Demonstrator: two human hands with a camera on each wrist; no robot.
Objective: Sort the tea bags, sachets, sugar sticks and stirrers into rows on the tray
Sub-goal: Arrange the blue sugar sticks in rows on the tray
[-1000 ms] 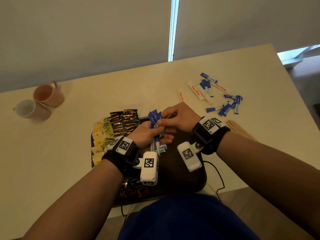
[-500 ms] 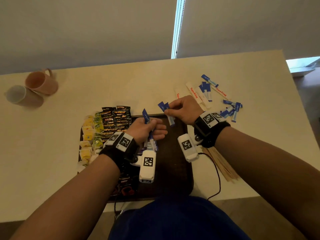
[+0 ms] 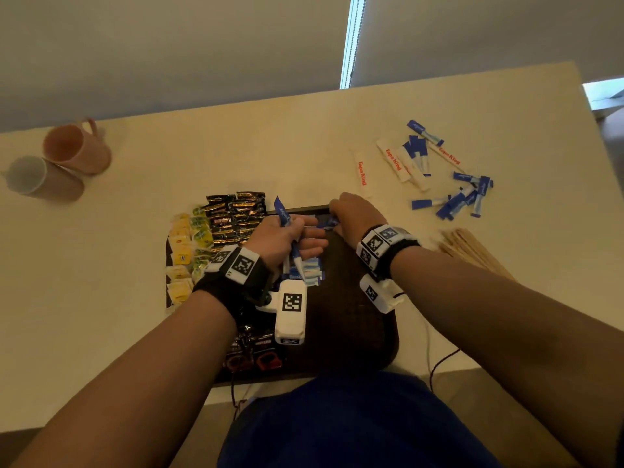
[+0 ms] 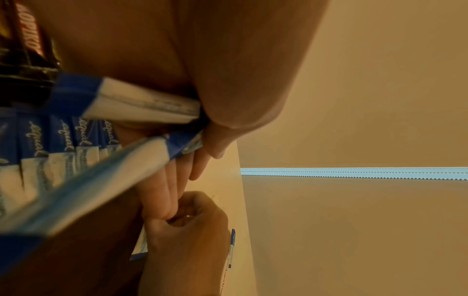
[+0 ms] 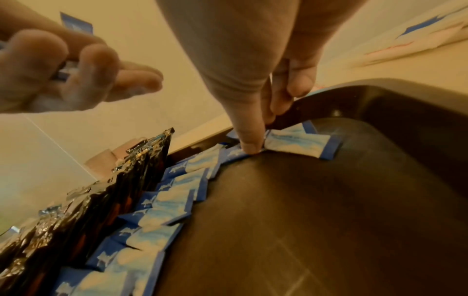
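Note:
My left hand (image 3: 287, 238) hovers over the dark tray (image 3: 354, 298) and grips a few blue-and-white sugar sticks (image 3: 283, 212) upright in its fist; they cross the left wrist view (image 4: 88, 180). My right hand (image 3: 354, 217) reaches down at the tray's far rim (image 5: 405, 96), its thumb and fingertips pinching one blue stick (image 5: 298, 144) against the tray floor. That stick lies at the far end of a row of blue sticks (image 5: 172, 200). Black sachets (image 3: 236, 214) and yellow tea bags (image 3: 180, 251) fill rows to the left.
Loose blue sticks (image 3: 456, 197) and white red-lettered sachets (image 3: 393, 160) lie scattered on the table, far right of the tray. Wooden stirrers (image 3: 472, 248) lie in a bundle beside my right wrist. Two mugs (image 3: 74, 150) lie on their sides at the far left.
My right hand took a blue stick from the left hand's bundle and lowered it to the tray's far edge. The left hand stayed above the tray with the other sticks.

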